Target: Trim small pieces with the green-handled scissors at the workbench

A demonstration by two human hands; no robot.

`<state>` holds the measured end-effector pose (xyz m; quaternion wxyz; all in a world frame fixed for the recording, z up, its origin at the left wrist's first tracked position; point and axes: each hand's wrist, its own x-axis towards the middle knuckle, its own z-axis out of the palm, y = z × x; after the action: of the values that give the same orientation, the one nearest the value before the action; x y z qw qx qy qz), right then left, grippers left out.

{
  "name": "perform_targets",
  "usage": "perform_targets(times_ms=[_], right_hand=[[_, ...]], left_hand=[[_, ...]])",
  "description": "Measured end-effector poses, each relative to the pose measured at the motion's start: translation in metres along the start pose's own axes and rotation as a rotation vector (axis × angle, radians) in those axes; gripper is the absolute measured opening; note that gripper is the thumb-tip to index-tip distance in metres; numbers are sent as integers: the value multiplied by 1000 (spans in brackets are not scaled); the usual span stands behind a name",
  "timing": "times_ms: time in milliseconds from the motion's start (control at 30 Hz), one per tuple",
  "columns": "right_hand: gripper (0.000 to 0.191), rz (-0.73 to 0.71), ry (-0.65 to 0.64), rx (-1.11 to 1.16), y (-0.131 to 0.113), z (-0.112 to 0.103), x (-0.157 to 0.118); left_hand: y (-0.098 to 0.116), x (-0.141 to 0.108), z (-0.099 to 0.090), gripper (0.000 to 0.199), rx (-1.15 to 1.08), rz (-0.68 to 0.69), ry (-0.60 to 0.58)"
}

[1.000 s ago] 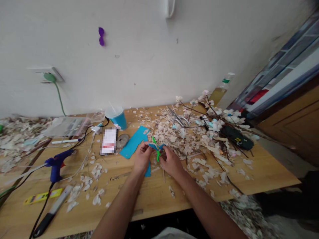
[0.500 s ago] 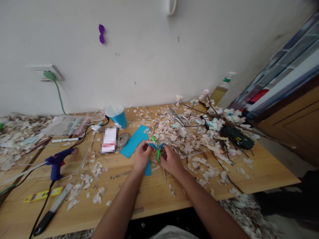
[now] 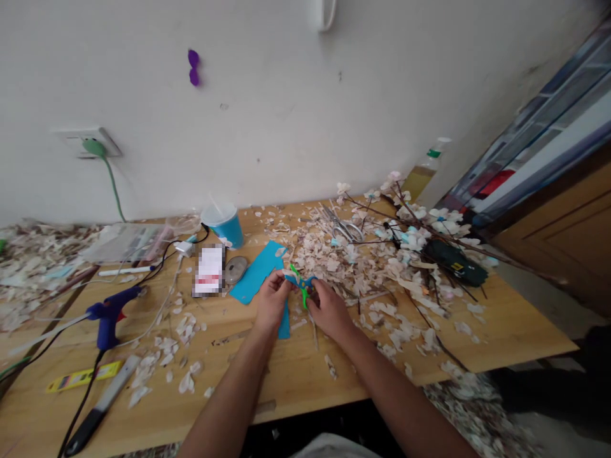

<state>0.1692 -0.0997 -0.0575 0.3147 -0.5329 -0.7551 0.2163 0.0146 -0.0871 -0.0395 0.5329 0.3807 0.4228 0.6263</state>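
Note:
My right hand is closed on the handles of small green and blue scissors, whose blades stand apart and point up and left. Thumb and fingers of my left hand pinch a small pale, petal-like piece at the blades; its exact shape is too small to make out. Under and behind my left hand lie a blue sheet and a narrower blue strip. A heap of pale petals and scraps spreads just beyond my right hand.
Metal scissors lie on the heap. Flowering branches and a bottle stand at right. Leftward are a blue cup, a round tin, a phone-like rectangle, a glue gun with cords, and a black-handled blade.
The scissors have tilted slightly in my right hand, and their blades look a little closer together. Both hands stay in nearly the same place.

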Motion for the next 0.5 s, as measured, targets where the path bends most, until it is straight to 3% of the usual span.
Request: perform_targets(times_ms=[500], right_hand=[[35, -3, -10, 43, -1, -2, 0]], left_hand=[[23, 3, -8, 21, 201, 6, -70]])
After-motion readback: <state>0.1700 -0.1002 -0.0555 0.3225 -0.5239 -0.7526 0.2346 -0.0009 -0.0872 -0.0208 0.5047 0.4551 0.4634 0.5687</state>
